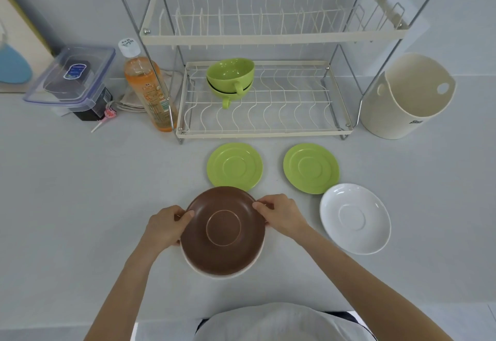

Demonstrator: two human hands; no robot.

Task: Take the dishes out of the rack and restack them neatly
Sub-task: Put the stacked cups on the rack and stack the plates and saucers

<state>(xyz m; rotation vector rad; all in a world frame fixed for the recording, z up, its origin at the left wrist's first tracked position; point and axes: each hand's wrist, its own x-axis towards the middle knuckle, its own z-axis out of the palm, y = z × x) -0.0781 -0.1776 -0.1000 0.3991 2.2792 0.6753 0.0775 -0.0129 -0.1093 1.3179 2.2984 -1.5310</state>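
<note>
Dishes are being restacked on the pale surface (80, 206) in front of the two-tier wire rack (263, 131). A brown saucer (222, 230) is being gripped at its rim from both sides: the left hand (166, 226) is closed on the left edge with the thumb lying over the rim, and the right hand (281, 216) is closed on the upper right edge, fingertips pinching the lip. The brown saucer is being held directly over a white dish (228, 273), of which only a thin pale crescent is showing below and to the right; whether the two are touching cannot be told.

Two green saucers (234, 166) (311, 168) are lying flat side by side just in front of the rack, apart from each other, and the left one is being partly overlapped by the brown saucer's far edge. A white saucer (354, 218) is lying just beside the right green one, to the right of the right hand.

Two green cups (230, 79) are sitting nested on the rack's lower tier, handles facing forward.
</note>
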